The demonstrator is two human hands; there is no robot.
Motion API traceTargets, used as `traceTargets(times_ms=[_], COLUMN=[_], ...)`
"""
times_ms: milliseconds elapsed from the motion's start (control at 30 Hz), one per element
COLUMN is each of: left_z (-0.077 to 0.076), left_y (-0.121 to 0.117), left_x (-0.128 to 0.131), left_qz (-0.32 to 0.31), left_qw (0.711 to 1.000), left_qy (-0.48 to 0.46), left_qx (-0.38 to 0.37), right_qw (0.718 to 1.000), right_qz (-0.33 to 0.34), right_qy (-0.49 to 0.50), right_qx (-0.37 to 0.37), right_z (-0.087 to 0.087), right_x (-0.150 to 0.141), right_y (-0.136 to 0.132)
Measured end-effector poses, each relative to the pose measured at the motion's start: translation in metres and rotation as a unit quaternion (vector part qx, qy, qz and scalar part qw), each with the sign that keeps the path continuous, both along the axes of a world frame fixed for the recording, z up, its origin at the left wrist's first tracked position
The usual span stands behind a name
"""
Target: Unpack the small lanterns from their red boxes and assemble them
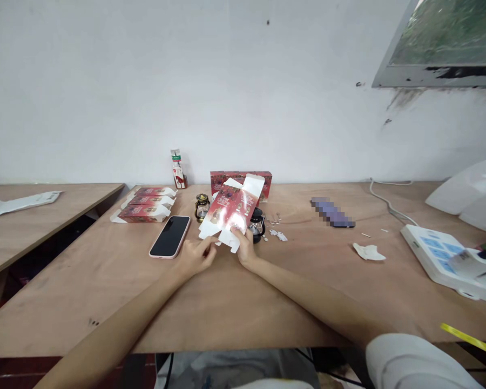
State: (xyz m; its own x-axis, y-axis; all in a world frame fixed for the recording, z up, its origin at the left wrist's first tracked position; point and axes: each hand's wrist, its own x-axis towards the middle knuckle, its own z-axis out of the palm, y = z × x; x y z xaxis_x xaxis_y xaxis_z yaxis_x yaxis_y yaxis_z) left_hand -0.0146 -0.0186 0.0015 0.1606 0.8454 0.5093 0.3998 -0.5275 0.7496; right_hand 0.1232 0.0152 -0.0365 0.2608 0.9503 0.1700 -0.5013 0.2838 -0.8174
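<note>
A red printed carton (231, 208) with white end flaps is tilted up over the middle of the table. My right hand (245, 247) grips its lower right edge. Close by its lower left flaps is my left hand (196, 256), fingers curled and pinched; whether a flap is between them I cannot make out. Behind the carton stand a small brass-coloured lantern (202, 207) on the left and a black lantern (257, 224) on the right, the latter partly covered by the carton.
Red cartons (146, 205) with loose flaps lie at left, and more red boxes (263, 183) stand by the wall. A phone (170, 236), small white pieces (279, 235), a purple phone-like item (332, 212), crumpled paper (368, 252), a power strip (437, 259) and a drink carton (178, 170) are around.
</note>
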Motion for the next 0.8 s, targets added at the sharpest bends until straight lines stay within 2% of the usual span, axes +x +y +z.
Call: traceTargets(times_ms=[167,267,400,467,533,633,767,800], left_z=[0.001,0.007,0.015,0.019,0.024,0.037,0.048,0.048], left_y=[0.002,0.011,0.025,0.028,0.029,0.032,0.032,0.03], left_x=[-0.002,-0.006,-0.012,-0.013,-0.015,-0.029,-0.073,-0.086], left_qz=[0.072,0.104,0.032,0.015,0.032,0.111,0.292,0.308], left_qw=[0.994,0.981,0.968,0.967,0.968,0.959,0.903,0.892], left_qy=[-0.076,-0.165,-0.216,-0.212,-0.215,-0.25,-0.316,-0.331], left_qx=[0.02,-0.022,-0.124,-0.137,-0.128,-0.079,0.0,0.006], right_qw=[1.0,0.998,0.992,0.988,0.984,0.971,0.958,0.955], right_qz=[0.013,0.045,0.102,0.124,0.144,0.2,0.233,0.232], right_qy=[-0.017,-0.042,-0.076,-0.088,-0.096,-0.111,-0.139,-0.153], right_qx=[-0.001,0.01,0.025,0.03,0.04,0.067,0.092,0.1], right_z=[-0.001,0.0,0.004,0.006,0.009,0.014,0.016,0.016], right_x=[0.003,0.004,0.004,0.005,0.006,0.007,0.007,0.008], right_y=[0.001,-0.004,-0.01,-0.012,-0.012,-0.013,-0.016,-0.018])
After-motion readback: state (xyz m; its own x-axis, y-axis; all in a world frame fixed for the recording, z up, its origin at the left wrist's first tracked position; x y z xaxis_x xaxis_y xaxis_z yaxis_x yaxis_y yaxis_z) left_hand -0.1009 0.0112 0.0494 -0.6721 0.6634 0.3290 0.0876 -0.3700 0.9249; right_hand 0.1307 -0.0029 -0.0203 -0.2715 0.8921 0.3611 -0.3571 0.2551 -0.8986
